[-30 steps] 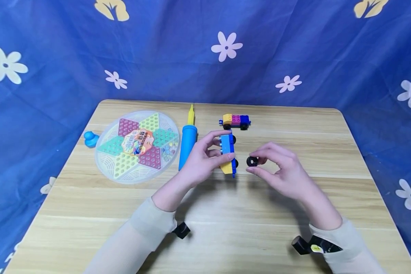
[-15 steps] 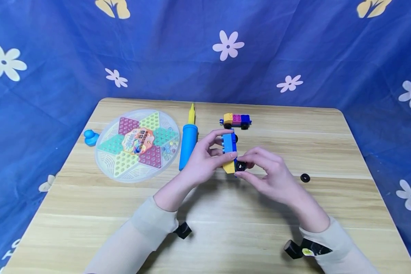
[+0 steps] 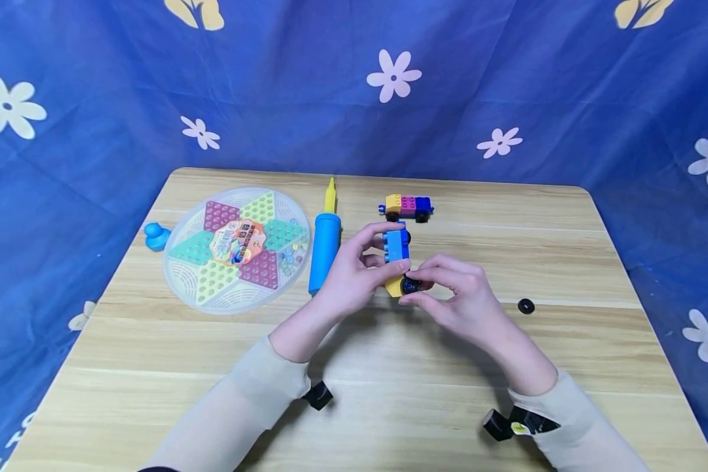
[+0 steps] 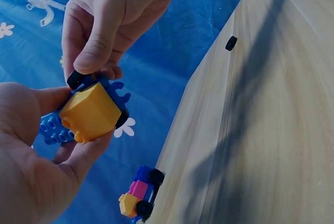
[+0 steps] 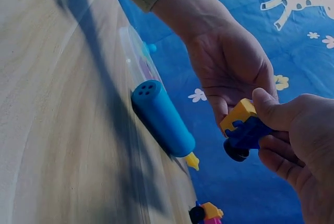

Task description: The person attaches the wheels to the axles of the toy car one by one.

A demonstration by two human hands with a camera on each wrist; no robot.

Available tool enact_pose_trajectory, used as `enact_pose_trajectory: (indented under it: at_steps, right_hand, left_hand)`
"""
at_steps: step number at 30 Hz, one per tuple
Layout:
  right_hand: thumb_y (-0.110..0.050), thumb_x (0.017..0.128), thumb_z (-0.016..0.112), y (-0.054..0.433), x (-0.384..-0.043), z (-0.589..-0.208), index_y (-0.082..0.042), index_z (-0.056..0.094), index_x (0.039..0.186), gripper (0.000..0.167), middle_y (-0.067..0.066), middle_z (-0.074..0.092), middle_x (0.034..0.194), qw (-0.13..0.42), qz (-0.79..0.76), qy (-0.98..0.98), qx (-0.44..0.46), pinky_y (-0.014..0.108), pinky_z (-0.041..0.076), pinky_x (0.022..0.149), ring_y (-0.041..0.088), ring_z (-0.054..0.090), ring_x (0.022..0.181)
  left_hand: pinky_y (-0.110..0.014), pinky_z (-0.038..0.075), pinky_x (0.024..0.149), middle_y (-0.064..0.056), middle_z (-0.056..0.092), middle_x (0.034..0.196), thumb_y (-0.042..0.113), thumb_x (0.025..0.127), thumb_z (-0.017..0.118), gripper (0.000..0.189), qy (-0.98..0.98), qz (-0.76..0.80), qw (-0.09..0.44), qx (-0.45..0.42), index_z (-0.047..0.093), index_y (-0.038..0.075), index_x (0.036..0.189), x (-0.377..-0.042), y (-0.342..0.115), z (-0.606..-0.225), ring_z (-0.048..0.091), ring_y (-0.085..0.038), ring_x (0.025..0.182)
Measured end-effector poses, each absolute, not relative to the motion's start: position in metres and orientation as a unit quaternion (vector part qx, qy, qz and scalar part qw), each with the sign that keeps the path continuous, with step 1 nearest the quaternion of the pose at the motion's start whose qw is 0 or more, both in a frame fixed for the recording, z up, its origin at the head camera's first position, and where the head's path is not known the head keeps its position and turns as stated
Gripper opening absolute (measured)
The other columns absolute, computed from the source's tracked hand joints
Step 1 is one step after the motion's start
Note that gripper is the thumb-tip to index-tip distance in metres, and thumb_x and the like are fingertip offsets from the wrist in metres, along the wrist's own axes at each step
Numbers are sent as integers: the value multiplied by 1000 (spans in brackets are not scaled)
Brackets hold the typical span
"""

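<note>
A toy car [image 3: 396, 246] made of blue and yellow building blocks is gripped in my left hand [image 3: 354, 272], thumb on one side and fingers on the other, held above the table. My right hand [image 3: 469, 295] pinches a black wheel [image 3: 411, 284] against the car's side by its yellow end. In the left wrist view the yellow block [image 4: 90, 113] faces the camera, and the right thumb presses on the black wheel [image 4: 75, 79]. Another black wheel [image 5: 237, 152] shows on the car in the right wrist view. How firmly the pinched wheel sits is hidden by the fingers.
A second toy car [image 3: 407, 208] stands behind my hands. A loose black wheel [image 3: 526, 306] lies to the right. Left of my hands are a blue hand pump [image 3: 325, 252] with a yellow nozzle, a round checkers board [image 3: 236, 305] and a blue toy duck [image 3: 156, 236].
My right hand has moved left, bringing its wheel from apart to against the car. The loose wheel on the table has come into sight. My left hand keeps its grip almost in place.
</note>
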State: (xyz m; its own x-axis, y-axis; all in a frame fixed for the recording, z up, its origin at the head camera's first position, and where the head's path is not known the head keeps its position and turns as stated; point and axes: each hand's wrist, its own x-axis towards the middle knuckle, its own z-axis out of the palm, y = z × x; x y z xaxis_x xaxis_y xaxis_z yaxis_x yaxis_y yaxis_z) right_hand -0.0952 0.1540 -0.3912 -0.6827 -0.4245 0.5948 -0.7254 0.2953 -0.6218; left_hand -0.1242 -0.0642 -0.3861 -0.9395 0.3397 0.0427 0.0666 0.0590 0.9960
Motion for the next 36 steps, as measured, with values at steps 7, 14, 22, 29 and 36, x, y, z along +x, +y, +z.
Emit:
enact_pose_trajectory:
  at_steps: [7,14,22,29,36]
  right_hand:
    - [2,75,95,152,-99,-393,-4,82,101,29,0,75,93,171,467,-783,374,20,57,79,16,73,84]
    - [0,75,96,151,-101,-392,-4,83,98,27,0,77,91,146,489,-787,347,23,59,76,13,73,80]
    - [0,74,97,150,-104,-395,-4,84,99,28,1,78,93,147,488,-785,351,23,60,80,17,76,84]
    - [-1,74,96,150,-106,-398,-3,83,100,29,1,77,93,149,467,-787,374,22,59,80,17,76,84]
    - [-4,75,97,152,-107,-401,-2,83,104,33,1,77,98,153,428,-790,412,23,59,77,16,76,88]
  left_hand:
    - [-32,61,70,-15,59,118,14,97,81,52,707,688,110,122,63,27,144,-127,-63,-388,72,-30,79]
    - [-32,61,70,-13,59,118,13,96,81,52,713,683,102,124,63,25,143,-128,-63,-388,71,-29,76]
    - [-33,61,69,-14,60,118,13,96,81,54,714,682,107,112,62,22,146,-130,-64,-388,72,-29,77]
    - [-34,62,71,-13,60,121,12,95,82,53,717,680,116,105,64,28,143,-129,-66,-389,73,-30,81]
    - [-34,62,69,-14,60,118,10,95,82,49,720,676,117,107,66,26,139,-128,-67,-388,74,-29,80]
